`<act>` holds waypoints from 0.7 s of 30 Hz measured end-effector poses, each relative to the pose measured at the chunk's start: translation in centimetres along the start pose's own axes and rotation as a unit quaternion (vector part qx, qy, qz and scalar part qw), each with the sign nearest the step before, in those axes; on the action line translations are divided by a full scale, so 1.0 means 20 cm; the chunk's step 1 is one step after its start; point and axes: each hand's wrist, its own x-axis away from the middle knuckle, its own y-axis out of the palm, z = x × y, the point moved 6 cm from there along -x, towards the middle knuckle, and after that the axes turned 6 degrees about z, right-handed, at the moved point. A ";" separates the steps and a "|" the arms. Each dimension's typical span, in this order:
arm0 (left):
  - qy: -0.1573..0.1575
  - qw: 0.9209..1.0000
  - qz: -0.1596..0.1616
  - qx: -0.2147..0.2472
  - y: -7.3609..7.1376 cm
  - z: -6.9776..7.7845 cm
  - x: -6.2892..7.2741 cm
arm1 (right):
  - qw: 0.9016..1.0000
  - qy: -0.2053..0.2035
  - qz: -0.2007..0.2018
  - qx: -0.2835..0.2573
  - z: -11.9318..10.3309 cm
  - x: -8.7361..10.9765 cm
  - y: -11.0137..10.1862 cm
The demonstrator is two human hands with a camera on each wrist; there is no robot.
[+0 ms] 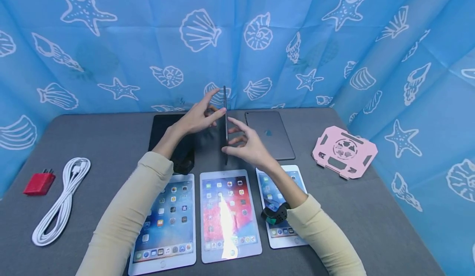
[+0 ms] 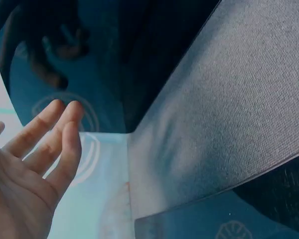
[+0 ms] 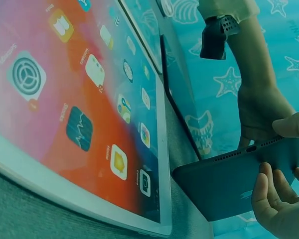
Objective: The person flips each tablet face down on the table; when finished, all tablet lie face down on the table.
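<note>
A dark grey tablet (image 1: 224, 98) stands edge-on to the head camera, upright above the grey table. My right hand (image 1: 248, 144) grips it, with the thumb (image 3: 294, 125) by the port edge and the fingers (image 3: 275, 191) against the back. On the screen side is my left hand (image 1: 198, 117), its fingers (image 2: 55, 139) fairly straight in front of the black screen (image 2: 102, 74). Whether they touch the glass, I cannot tell. A black tablet (image 1: 163, 127) lies under the left wrist, and a grey tablet (image 1: 267, 131) lies face down to the right.
Nearer the front lie three white tablets with lit screens: left (image 1: 172, 218), middle (image 1: 230, 210) and right (image 1: 274, 189). A pink case (image 1: 345, 152) is at the right; a red charger (image 1: 39, 183) and coiled white cable (image 1: 61, 204) are at the left. A blue curtain (image 1: 237, 41) hangs behind.
</note>
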 end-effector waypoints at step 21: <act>0.007 1.000 -0.023 0.002 -0.01 -0.07 0.08 | 0.978 0.081 -0.080 0.174 0.20 0.01 0.08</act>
